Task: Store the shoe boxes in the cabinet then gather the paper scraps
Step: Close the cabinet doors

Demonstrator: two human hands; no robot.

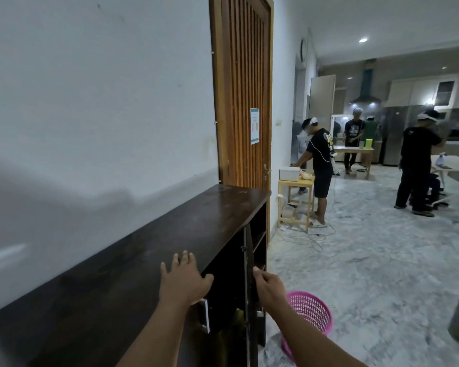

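The dark wooden cabinet (149, 250) runs lengthwise along the wall, away from the camera. The left hand (182, 280) lies flat on its top, fingers spread; the right hand (269, 288) pinches the open cabinet door (249, 263), beside a pink basket (312, 313).

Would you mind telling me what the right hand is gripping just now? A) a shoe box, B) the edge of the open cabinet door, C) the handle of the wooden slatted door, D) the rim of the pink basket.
B: the right hand has its grip closed on the top edge of the dark cabinet door, while the pink basket stands untouched on the floor beyond it.

White wall (90, 102), slatted wooden door (245, 88), marble floor (382, 260)
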